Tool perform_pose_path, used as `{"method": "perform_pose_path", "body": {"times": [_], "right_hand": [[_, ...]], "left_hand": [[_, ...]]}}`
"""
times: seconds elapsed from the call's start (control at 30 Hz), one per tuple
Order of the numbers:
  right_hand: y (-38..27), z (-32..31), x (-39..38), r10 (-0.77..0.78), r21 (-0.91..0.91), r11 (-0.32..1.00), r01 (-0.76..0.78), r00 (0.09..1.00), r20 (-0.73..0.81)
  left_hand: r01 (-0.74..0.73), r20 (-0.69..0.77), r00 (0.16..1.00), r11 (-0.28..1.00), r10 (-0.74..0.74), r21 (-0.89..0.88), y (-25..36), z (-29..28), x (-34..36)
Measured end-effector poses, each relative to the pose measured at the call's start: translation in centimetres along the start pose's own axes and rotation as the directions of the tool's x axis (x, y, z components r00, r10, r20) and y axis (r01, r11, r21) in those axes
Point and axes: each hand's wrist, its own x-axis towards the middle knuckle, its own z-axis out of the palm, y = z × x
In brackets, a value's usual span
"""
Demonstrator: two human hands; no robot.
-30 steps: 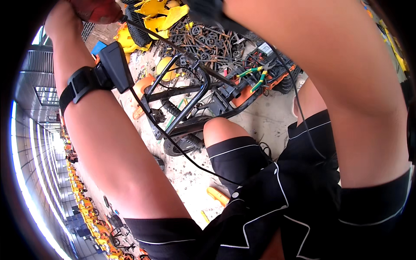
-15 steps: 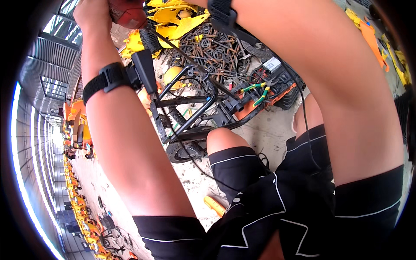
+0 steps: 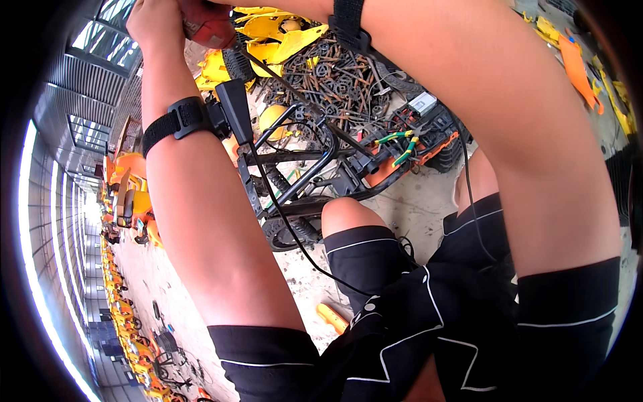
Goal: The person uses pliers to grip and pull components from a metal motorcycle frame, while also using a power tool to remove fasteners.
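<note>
At the upper left, my left hand is closed against a red power tool, its fingers partly hidden by the tool and the picture's top edge. From the tool a long dark shaft slants down to the right, over a black tubular vehicle frame. Where the shaft's tip meets the frame, I cannot make out. My right forearm reaches across the top toward the tool, with its hand beyond the picture's edge. Green and yellow cables lie over the frame's orange and black end.
Behind the frame lies a heap of rusty metal parts, with yellow body panels beside it. A yellow rounded piece sits near the frame. Orange panels lie at the right. Rows of yellow vehicles line the left. Cables hang from my arm straps.
My left hand and the red tool have shifted slightly right and down in the picture. The frame and the heap look much the same.
</note>
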Motion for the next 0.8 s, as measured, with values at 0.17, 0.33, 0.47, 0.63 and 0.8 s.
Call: {"method": "perform_pose_path", "body": {"times": [0.17, 0.33, 0.47, 0.63, 0.8], "right_hand": [[0.4, -0.4, -0.2, -0.031, 0.005, 1.0, 0.031, 0.999, 0.03], [0.6, -0.6, 0.0, 0.019, 0.066, 0.998, -0.022, 0.999, 0.041], [0.5, 0.5, -0.6, -0.032, 0.022, 0.999, 0.035, 0.992, -0.121], [1.5, -0.5, -0.2, -0.058, 0.074, 0.996, 0.057, 0.998, 0.014], [1.2, -0.1, -0.8, -0.074, 0.03, 0.997, 0.078, 0.989, -0.132]], "left_hand": [[-0.039, 0.035, 0.999, 0.992, 0.035, 0.122, 1.5, 0.1, -1.2], [0.028, -0.003, 1.0, 0.998, -0.028, 0.062, 0.8, 0.1, 0.0], [0.028, -0.01, 1.0, 0.998, -0.027, 0.064, 0.6, 0.6, -0.7], [0.032, -0.046, 0.999, 0.994, -0.027, 0.102, 0.4, 0.8, -0.5], [0.127, 0.029, 0.992, 0.988, -0.125, -0.09, -0.1, 0.3, -0.2]]}}
